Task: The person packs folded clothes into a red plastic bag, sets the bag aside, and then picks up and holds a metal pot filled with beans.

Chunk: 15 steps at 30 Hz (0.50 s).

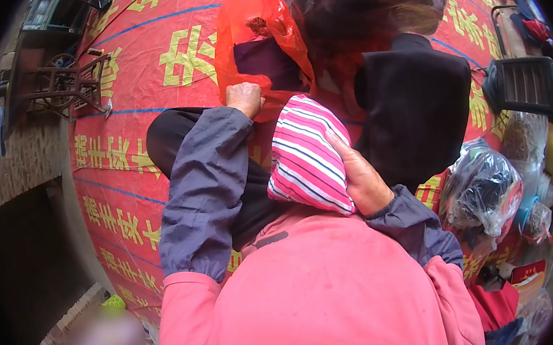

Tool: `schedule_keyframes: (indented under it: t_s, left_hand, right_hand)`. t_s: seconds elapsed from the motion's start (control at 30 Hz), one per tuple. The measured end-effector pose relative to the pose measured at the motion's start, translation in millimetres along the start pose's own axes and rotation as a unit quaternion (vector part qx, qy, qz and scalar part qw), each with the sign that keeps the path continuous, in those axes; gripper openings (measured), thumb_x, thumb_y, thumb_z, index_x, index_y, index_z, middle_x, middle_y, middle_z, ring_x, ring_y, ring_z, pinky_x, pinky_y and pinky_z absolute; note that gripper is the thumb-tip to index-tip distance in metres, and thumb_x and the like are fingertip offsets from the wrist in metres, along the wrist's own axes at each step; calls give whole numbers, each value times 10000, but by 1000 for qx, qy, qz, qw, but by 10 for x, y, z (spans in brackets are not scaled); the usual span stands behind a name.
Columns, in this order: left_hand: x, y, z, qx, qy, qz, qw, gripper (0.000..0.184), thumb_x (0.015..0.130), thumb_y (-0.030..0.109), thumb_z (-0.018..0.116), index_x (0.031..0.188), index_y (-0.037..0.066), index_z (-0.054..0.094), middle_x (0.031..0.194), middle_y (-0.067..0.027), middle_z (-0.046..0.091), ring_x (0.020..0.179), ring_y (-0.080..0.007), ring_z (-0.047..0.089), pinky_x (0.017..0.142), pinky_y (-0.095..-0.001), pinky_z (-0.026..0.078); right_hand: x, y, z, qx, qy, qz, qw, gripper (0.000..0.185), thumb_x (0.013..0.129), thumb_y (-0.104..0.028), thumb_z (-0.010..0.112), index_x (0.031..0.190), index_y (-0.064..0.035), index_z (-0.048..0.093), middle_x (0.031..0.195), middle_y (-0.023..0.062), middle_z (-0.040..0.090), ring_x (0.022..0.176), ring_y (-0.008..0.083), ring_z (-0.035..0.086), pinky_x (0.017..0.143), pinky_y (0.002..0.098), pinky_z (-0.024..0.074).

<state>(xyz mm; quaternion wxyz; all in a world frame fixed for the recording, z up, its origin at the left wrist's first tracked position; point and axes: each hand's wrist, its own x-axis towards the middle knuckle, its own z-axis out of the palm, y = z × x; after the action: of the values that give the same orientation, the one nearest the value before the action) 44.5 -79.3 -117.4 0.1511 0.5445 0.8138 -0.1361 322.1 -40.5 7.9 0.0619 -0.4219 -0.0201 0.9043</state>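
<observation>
My left hand [244,100] is closed on the near rim of a thin red plastic bag [226,52], whose mouth stands open. Inside the bag lies a dark purple folded cloth [269,61]. In my right hand [362,177] is a folded pink, white and navy striped cloth [308,156], pressed against my lap, thumb on top and the other fingers hidden behind it. Right of the bag, a folded black garment [415,101] rests near my knee.
A red sheet with yellow characters [120,153] covers the floor. At the right are clear plastic bags of things [482,187] and a dark-framed chair or stand [529,88]. Brown chairs [62,86] stand at the upper left. Clear plastic with dark contents [340,2] lies ahead.
</observation>
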Motion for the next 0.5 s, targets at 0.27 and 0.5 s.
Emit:
schedule_keyframes:
  t_s: [0.27,0.5]
  left_hand:
    - [30,31,84,-44,42,-68,996,435,787,348,792,1036,42,608,867,-149,739,853,-318,740,727,-449,573]
    - [173,-1,287,21,52,-86,995,436,851,210,678,1220,40,520,835,-120,753,818,-279,758,648,-421,581]
  right_hand:
    - [26,2,-14,7,10,16,1000,443,977,-298,669,1319,-34,573,1214,130,685,1056,239,694,933,378,580]
    - [0,21,-27,-9,6,31,999,451,978,-307,667,1329,-42,570,1238,121,678,1063,233,693,957,380,573]
